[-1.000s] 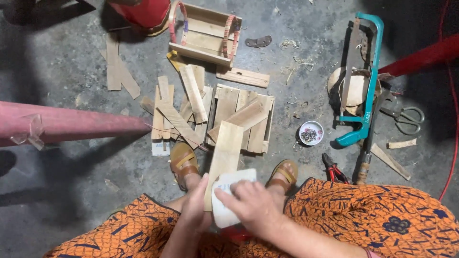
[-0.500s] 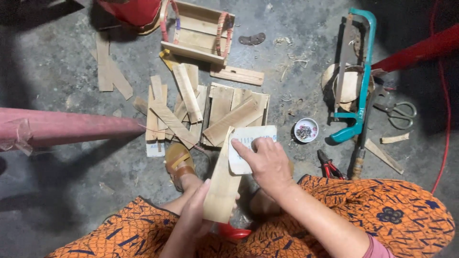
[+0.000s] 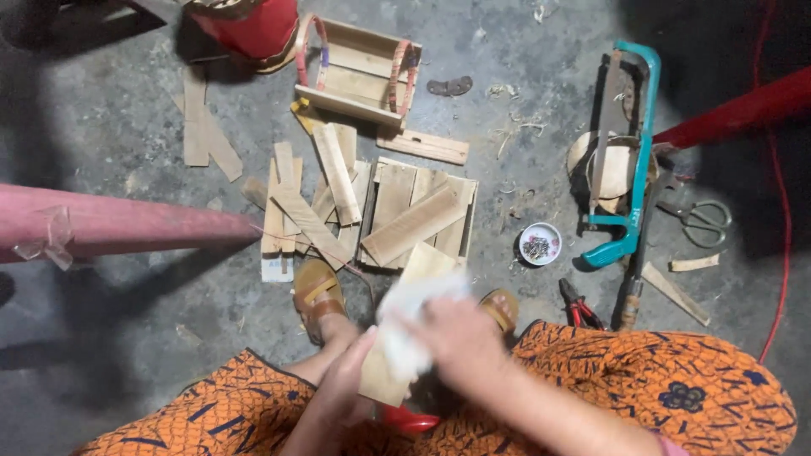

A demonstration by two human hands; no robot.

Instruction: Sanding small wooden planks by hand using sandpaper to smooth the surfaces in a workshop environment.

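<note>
My left hand point(image 3: 342, 384) holds a pale wooden slat point(image 3: 404, 325) upright near its lower end, between my knees. My right hand point(image 3: 456, 342) presses a white sheet, sandpaper or cloth point(image 3: 414, 325), against the slat's face; hand and sheet are motion-blurred. Just beyond lie a pile of loose wooden slats point(image 3: 325, 198) and a flat panel of joined slats point(image 3: 418, 215) on the concrete floor. My sandalled feet point(image 3: 317, 291) rest at the pile's near edge.
A small wooden basket with cane handles point(image 3: 359, 72) stands at the back beside a red container point(image 3: 249, 25). To the right lie a teal hacksaw point(image 3: 634, 160), scissors point(image 3: 701, 221), red-handled pliers point(image 3: 577, 304) and a dish of nails point(image 3: 539, 245). A pink pole point(image 3: 127, 224) crosses from the left.
My right hand with the white sheet slid up the slat, then back down to its middle, rubbing it. My left hand keeps its hold on the slat's lower end.
</note>
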